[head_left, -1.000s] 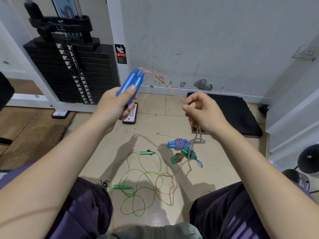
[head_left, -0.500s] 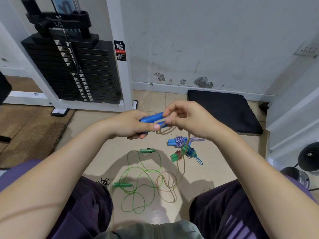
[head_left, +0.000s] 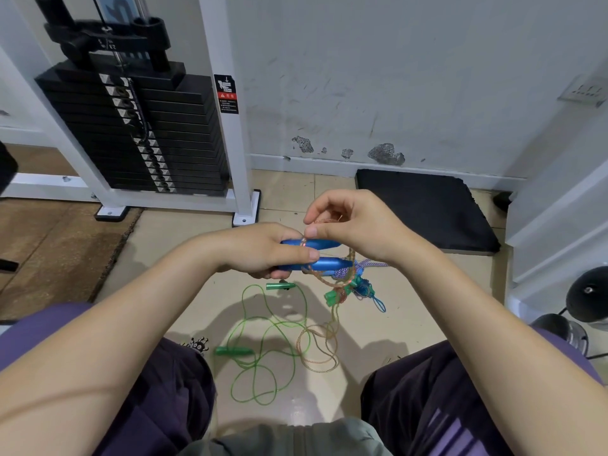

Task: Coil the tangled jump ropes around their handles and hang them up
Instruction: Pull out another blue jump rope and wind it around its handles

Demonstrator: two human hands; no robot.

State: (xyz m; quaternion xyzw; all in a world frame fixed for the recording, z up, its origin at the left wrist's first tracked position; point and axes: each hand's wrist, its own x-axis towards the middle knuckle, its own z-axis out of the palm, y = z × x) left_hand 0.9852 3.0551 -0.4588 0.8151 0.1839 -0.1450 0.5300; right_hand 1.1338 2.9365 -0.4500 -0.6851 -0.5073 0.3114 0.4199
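My left hand (head_left: 263,250) grips two blue handles (head_left: 324,263) side by side, pointing right. My right hand (head_left: 353,225) pinches the orange-pink rope (head_left: 329,343) just above the handles, and one turn lies across the upper handle. The rest of that rope hangs down to loops on the floor. A green rope (head_left: 263,343) with two green handles (head_left: 234,351) lies loose on the tiles. Beside it, under my hands, sits a bundle of a blue-white rope (head_left: 373,265) and a small green-handled rope (head_left: 332,296).
A weight-stack machine (head_left: 131,126) with a white frame stands at the back left. A black mat (head_left: 424,205) lies by the wall at the right. Dark weights (head_left: 589,297) sit at the far right. My knees frame the floor at both sides.
My left hand has dropped from an upright raised hold to a level one in front of me. My right hand has come in from the stretched rope to the handles and laid rope over them.
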